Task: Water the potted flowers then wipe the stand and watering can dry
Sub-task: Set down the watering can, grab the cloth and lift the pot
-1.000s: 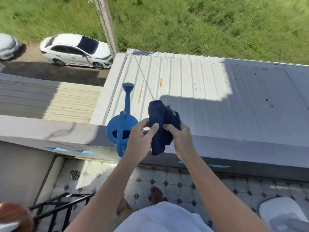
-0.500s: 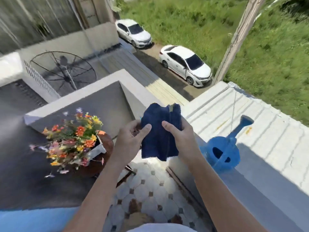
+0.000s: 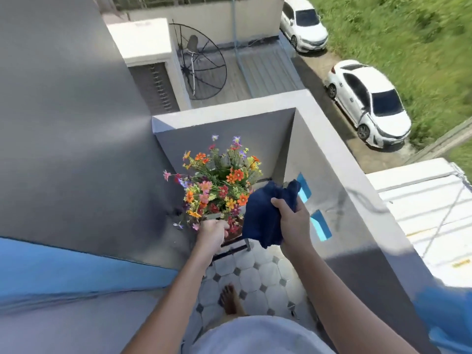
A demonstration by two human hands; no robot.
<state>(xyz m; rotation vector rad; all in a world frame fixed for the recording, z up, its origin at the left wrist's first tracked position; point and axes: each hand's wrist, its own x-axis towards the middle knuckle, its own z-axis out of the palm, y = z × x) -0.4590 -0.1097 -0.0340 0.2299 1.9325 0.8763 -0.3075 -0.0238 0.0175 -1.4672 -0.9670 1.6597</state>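
The potted flowers [image 3: 219, 185], a bunch of orange, pink and purple blooms, stand in the balcony corner on a dark metal stand [image 3: 228, 250] that is mostly hidden beneath them. My left hand [image 3: 213, 236] is curled around the near rim of the pot, under the blooms. Just right of the flowers, my right hand [image 3: 293, 221] grips a bunched dark blue cloth [image 3: 263, 218] that hangs above the stand's right side. The blue watering can [image 3: 445, 312] is a blurred shape on the parapet at the lower right edge, well away from both hands.
A grey parapet wall [image 3: 339, 175] runs along the right and behind the flowers, with a dark wall on the left. My bare foot [image 3: 229, 300] stands on the tiled balcony floor [image 3: 258, 274]. Far below lie roofs, two white cars [image 3: 367, 103] and grass.
My view has swung left from the watering can to the flowers. My left hand let go of the cloth and closed at the pot's rim. My right hand alone carries the cloth toward the stand.
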